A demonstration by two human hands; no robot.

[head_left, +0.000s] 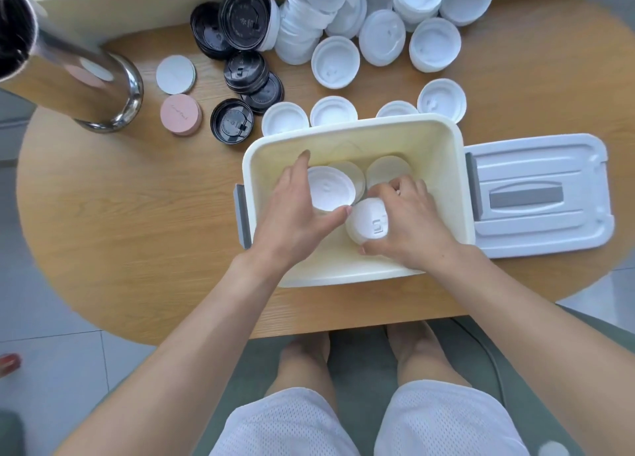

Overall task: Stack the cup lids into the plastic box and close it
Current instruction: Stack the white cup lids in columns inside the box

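Both hands reach into the open box [354,135] on the counter [137,215]. The right hand [409,221] has its grip curled round a white lid [367,220], fingers over its rim; the left hand [295,211] spans a second lid stack [330,189] between thumb and fingertip. These lids look thin, light and slightly springy, so edge holds suit them and hard squeezing may buckle them. Two more lids [386,170] lie deeper inside. The box cover [539,194] sits just right. Beyond, loose white lids [381,37] and black lids [245,19] wait.
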